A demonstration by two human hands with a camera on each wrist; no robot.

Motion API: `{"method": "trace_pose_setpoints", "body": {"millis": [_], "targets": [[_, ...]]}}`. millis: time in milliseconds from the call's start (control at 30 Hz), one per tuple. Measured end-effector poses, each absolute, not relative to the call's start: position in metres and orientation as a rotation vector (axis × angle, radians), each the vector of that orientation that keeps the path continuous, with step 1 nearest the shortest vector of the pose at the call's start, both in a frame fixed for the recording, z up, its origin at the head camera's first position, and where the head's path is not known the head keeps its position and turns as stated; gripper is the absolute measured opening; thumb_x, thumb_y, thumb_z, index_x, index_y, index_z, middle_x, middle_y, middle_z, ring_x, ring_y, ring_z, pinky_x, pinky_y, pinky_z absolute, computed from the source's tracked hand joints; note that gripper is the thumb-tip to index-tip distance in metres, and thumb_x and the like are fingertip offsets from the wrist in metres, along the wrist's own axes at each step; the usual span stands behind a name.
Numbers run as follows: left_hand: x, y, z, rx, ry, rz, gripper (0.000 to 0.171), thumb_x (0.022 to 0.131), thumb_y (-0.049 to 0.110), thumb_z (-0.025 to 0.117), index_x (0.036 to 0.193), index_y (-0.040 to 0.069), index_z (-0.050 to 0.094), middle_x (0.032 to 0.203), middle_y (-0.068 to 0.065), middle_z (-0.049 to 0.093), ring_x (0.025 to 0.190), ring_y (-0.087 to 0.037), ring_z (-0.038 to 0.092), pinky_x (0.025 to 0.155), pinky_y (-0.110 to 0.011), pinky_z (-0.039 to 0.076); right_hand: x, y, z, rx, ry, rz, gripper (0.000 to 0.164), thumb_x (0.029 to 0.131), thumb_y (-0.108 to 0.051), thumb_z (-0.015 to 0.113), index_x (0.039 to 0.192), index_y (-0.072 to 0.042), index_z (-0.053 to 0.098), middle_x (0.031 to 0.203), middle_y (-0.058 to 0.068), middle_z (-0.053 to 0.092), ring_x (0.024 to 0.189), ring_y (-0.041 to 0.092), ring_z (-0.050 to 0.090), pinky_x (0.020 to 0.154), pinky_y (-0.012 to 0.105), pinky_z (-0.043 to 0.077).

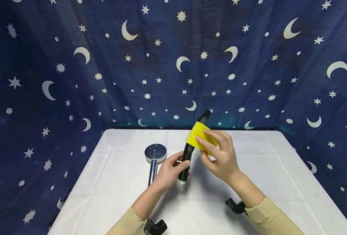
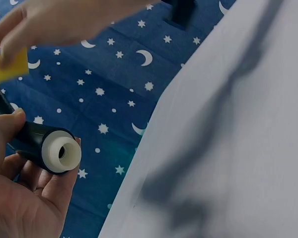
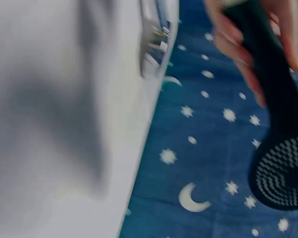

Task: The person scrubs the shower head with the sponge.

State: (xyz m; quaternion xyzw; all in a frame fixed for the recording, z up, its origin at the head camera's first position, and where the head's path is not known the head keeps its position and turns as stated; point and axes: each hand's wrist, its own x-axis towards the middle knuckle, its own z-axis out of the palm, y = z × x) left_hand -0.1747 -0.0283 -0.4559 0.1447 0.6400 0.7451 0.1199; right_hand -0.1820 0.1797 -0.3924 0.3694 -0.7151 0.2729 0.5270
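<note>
My left hand [image 1: 171,170] grips a black shower head [image 1: 186,156] by its handle, tilted above the table. The handle's white threaded end [image 2: 63,152] faces the left wrist camera. In the right wrist view, its round face shows rows of small nozzles [image 3: 283,173]. With fingers and thumb, my right hand [image 1: 222,158] holds a yellow sponge [image 1: 197,134] against the upper part of the shower head, covering some of it. A chrome shower head [image 1: 156,153] lies on the table left of my left hand, its handle partly hidden behind my forearm.
A white cloth covers the table [image 1: 117,182]. Behind and beside it hangs a dark blue curtain [image 1: 161,71] with moons and stars. Black wrist-camera mounts [image 1: 236,206] sit below both wrists.
</note>
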Motion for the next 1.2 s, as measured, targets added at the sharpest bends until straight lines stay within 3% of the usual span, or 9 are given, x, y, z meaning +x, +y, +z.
{"method": "trace_pose_setpoints", "body": {"millis": [200, 433, 600, 833, 1067, 1200], "targets": [[-0.174, -0.026, -0.454, 0.365, 1.751, 2.220, 0.041, 0.100, 0.015, 0.067, 0.138, 0.003, 0.060, 0.116, -0.016, 0.061, 0.091, -0.028, 0.067, 0.082, -0.049, 0.061, -0.182, 0.174, -0.422, 1.047, -1.789, 0.513, 0.031, 0.096, -0.017, 0.056, 0.120, -0.011, 0.076, 0.125, 0.019, 0.066, 0.105, 0.042, 0.058, 0.090, 0.048, 0.048], [-0.169, -0.029, -0.452, 0.341, 1.658, 2.191, 0.047, 0.101, 0.018, 0.067, 0.143, 0.000, 0.055, 0.114, -0.015, 0.061, 0.096, -0.025, 0.064, 0.082, -0.048, 0.061, -0.199, 0.186, -0.415, 1.073, -1.705, 0.344, 0.027, 0.100, -0.011, 0.057, 0.121, -0.012, 0.075, 0.122, 0.018, 0.066, 0.103, 0.040, 0.058, 0.086, 0.046, 0.051], [-0.167, -0.029, -0.455, 0.294, 1.565, 2.171, 0.049, 0.100, 0.022, 0.068, 0.143, 0.002, 0.056, 0.116, -0.015, 0.063, 0.093, -0.022, 0.066, 0.082, -0.045, 0.061, -0.214, 0.198, -0.400, 0.888, -1.730, 0.480, 0.028, 0.096, -0.008, 0.060, 0.121, -0.010, 0.074, 0.126, 0.021, 0.062, 0.108, 0.045, 0.054, 0.092, 0.049, 0.045], [-0.163, -0.029, -0.462, 0.260, 1.498, 2.163, 0.048, 0.100, 0.022, 0.069, 0.141, 0.001, 0.057, 0.118, -0.018, 0.065, 0.091, -0.020, 0.068, 0.082, -0.045, 0.061, -0.222, 0.202, -0.393, 0.572, -1.995, 0.886, 0.051, 0.085, 0.001, 0.070, 0.135, -0.010, 0.067, 0.147, 0.011, 0.051, 0.124, 0.037, 0.048, 0.095, 0.045, 0.045], [-0.166, -0.033, -0.460, 0.271, 1.500, 2.164, 0.050, 0.101, 0.025, 0.068, 0.144, 0.005, 0.056, 0.116, -0.014, 0.063, 0.095, -0.024, 0.068, 0.081, -0.044, 0.061, -0.201, 0.182, -0.399, 0.961, -1.926, 0.604, 0.044, 0.088, -0.010, 0.058, 0.129, -0.013, 0.072, 0.143, 0.017, 0.057, 0.109, 0.043, 0.053, 0.089, 0.050, 0.044], [-0.167, -0.035, -0.460, 0.278, 1.569, 2.177, 0.051, 0.100, 0.025, 0.069, 0.145, 0.005, 0.055, 0.113, -0.015, 0.061, 0.093, -0.023, 0.067, 0.081, -0.045, 0.061, -0.202, 0.181, -0.394, 1.058, -1.880, 0.344, 0.042, 0.092, -0.012, 0.052, 0.128, -0.017, 0.073, 0.140, 0.013, 0.061, 0.106, 0.041, 0.056, 0.082, 0.051, 0.048]]}}
